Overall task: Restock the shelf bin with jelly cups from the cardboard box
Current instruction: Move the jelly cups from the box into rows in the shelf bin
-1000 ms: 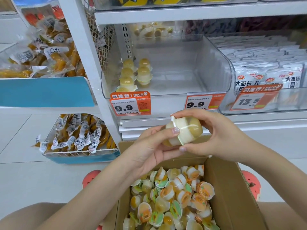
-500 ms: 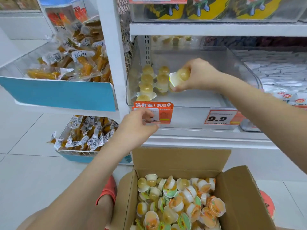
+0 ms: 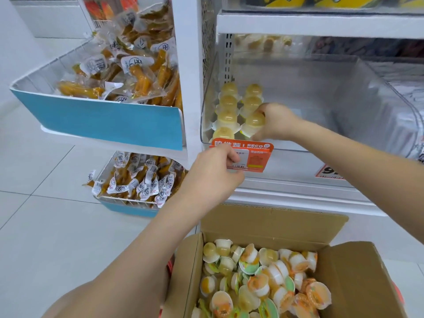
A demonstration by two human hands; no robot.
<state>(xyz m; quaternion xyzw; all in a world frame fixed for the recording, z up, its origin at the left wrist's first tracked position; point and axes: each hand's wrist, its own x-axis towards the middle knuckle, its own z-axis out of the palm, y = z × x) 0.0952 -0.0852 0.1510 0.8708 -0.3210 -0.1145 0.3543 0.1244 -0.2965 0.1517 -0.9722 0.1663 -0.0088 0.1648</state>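
Our right hand [image 3: 274,121] pinches a jelly cup [image 3: 254,123] inside the shelf bin [image 3: 378,115]. Our left hand [image 3: 214,177] grips the orange price tag [image 3: 254,157].

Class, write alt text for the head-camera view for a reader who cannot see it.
The right hand sets a jelly cup into a clear shelf bin beside two rows of cups, while the left hand touches the orange price tag. Below, an open cardboard box holds more cups.
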